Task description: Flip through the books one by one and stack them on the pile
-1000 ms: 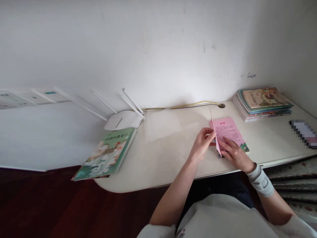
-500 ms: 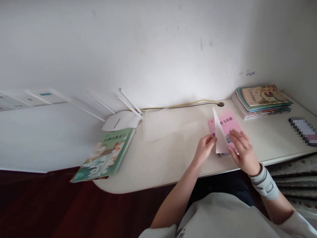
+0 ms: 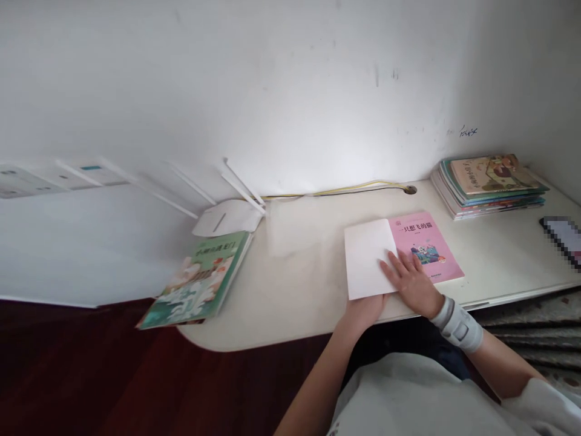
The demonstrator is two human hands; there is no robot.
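An open book (image 3: 429,245) with a pink title page lies near the front edge of the desk. Its cover is turned out to the left, showing a blank white inner side (image 3: 367,260). My right hand (image 3: 413,284), with a grey wrist strap, rests flat and spread across the fold, fingertips on the white side and the pink page. At the lower edge of the white side is my left hand (image 3: 367,312); its fingers go out of sight beneath the cover, so their pose is hidden.
On the white desk (image 3: 299,284), a stack of books (image 3: 492,184) stands back right, with a blurred-out phone (image 3: 563,236) in front. To the left, a green-covered book (image 3: 200,278) overhangs the edge beside a white router (image 3: 227,218). Thin cables (image 3: 336,191) run along the wall.
The book's cover, half raised before, now lies turned over to the left. My left hand has moved down beneath it, and my right hand has shifted left onto the fold.
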